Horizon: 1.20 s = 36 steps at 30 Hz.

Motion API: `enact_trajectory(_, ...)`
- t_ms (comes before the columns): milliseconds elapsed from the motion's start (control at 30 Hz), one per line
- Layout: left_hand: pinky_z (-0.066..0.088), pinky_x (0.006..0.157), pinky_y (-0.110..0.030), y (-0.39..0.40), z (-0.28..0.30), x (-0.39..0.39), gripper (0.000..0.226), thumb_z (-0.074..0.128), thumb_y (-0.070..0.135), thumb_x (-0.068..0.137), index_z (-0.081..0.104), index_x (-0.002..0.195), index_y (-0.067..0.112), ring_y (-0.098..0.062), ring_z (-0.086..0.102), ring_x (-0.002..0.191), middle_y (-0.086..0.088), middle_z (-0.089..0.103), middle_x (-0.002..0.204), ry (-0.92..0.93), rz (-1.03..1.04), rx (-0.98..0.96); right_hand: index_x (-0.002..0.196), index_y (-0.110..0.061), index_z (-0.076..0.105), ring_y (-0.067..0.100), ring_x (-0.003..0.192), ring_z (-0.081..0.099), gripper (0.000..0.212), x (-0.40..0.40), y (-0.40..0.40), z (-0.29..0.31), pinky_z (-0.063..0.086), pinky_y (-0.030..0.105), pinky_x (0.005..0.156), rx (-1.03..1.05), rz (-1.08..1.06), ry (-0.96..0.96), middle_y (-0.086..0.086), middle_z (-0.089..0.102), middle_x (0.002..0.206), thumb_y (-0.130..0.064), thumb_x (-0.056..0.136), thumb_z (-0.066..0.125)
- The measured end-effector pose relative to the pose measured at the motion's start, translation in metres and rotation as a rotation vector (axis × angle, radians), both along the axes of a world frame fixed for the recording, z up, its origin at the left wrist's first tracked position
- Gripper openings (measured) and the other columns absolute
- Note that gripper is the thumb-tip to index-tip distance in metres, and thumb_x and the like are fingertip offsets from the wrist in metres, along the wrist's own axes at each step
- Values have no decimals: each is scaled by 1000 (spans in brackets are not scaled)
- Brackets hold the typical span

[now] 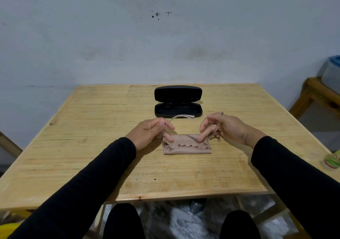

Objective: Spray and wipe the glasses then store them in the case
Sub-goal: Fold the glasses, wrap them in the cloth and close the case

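Both hands (pixel 150 130) (pixel 223 128) hold glasses (pixel 181 117) above folded cloth (pixel 186 145).

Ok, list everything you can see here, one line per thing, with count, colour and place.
glasses: one, clear frame, held above the table between both hands, in front of the case
cloth: one, beige, folded, on the table under the hands
case: one, black, open, at the far middle of the table
table: one, light wood, fills the middle of the view
container: one, green and white, at the table's right edge, cut off by the frame
bench: one, wooden, far right beside the table
tub: one, grey with blue top, on the bench
left hand: one, black sleeve, holds the glasses' left end
right hand: one, black sleeve, holds the glasses' right end
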<state>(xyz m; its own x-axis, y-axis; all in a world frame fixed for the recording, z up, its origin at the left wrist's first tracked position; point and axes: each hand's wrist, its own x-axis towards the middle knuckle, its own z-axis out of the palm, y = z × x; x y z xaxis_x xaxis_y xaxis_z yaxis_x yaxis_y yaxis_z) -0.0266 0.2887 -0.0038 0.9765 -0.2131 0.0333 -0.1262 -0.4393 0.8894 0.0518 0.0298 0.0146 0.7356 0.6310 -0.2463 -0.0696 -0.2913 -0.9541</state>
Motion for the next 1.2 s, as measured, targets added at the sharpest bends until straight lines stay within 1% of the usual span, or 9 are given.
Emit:
enact_trajectory(67,48,82,-25,0,1,-3,47,34,56,92,66,101,23,-9,66,84,4,75,84,-32,29,-49,84,-6,63,18,68,58,24,-2,0,-1,34,30,63,67,-72,-19,13,75,78,-21,91,45)
enact_trajectory(133,45,71,-10,0,4,-7,47,38,59,86,69,93,24,5,62,72,15,72,81,-79,70,-88,84,-5,62,21,74,62,15,-3,-5,-3,37,31,67,145,-139,-30,13,74,80,-4,89,48)
enact_trajectory(200,41,62,-5,1,5,-11,36,44,49,86,69,90,23,10,57,63,22,69,77,-113,118,-98,83,-6,63,23,79,63,20,-5,-13,-2,44,30,73,201,-189,-18,13,74,84,6,89,48)
enact_trajectory(300,41,57,-7,6,4,-15,10,59,21,87,69,86,23,10,56,59,16,70,81,-135,164,-111,84,-6,63,22,82,64,19,-15,-25,-1,53,27,73,233,-200,-2,13,73,94,10,86,51)
enact_trajectory(400,41,54,-9,7,0,-18,12,67,12,82,70,83,24,8,54,54,13,70,80,-138,168,-73,86,-6,65,19,82,66,14,-25,-30,-1,55,25,70,241,-191,-9,13,73,100,6,80,61)
enact_trajectory(567,50,74,-21,3,-3,-17,9,69,17,80,72,82,25,-3,65,77,14,72,81,-164,204,-72,83,-8,70,21,82,68,18,-32,-24,-2,56,36,84,242,-221,19,15,73,96,-5,66,73)
enact_trajectory(767,48,70,-9,-2,0,-20,16,65,10,83,72,86,25,3,65,77,21,72,81,-187,224,-120,81,-7,77,20,78,70,16,-35,-13,0,57,25,70,159,-220,-33,14,74,83,3,69,73)
enact_trajectory(967,50,80,-12,-6,5,-19,17,65,11,84,73,89,26,-1,67,89,18,73,86,-194,218,-116,77,-9,78,16,71,68,13,-38,-3,3,54,19,66,-35,-209,-151,14,74,79,3,73,74)
enact_trajectory(1200,50,74,-13,-16,10,-18,19,69,19,82,73,99,26,-5,64,85,9,72,93,-169,120,179,85,1,76,9,60,66,11,-40,-1,5,51,17,56,-22,-208,-96,9,74,74,6,76,70)
